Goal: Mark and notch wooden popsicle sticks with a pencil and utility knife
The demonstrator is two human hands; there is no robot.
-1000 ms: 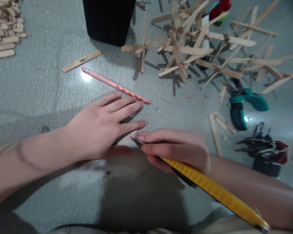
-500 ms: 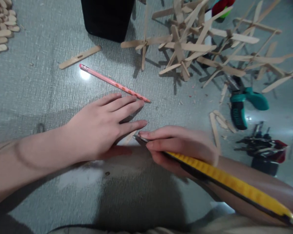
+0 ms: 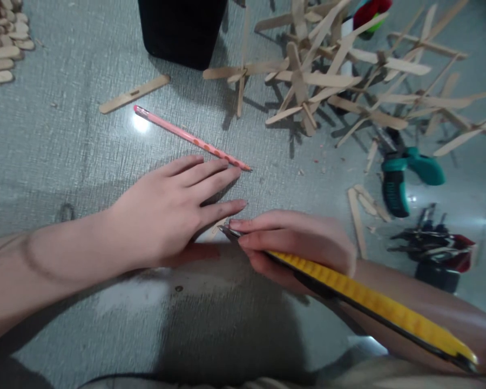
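Just ahead of the right hand [image 3: 297, 240], in the head view, lies a stick [image 3: 216, 229], only a short pale end of it showing beside the left hand [image 3: 174, 208]. The right hand's fingers are closed around the front of a yellow knife [image 3: 372, 302], its long handle trailing back past the wrist; the left hand is flat, palm down, fingers spread, and seems to pin the stick rather than clasp it. The blade [image 3: 229, 232] is at the stick, though whether it bites in cannot be told. The chief risk is a slip: the blade points toward the left hand, whose index finger [image 3: 227, 209] is near it, so a sudden push could nick skin. Weak pressure from the palm might let the stick twist; too much force could split it. Beyond the left hand's fingertips, touching or just beside them, a pencil [image 3: 186, 135] could roll if that hand shifts. The pliers [image 3: 395, 189] and wooden crosses [image 3: 295, 75] are well apart from either grip
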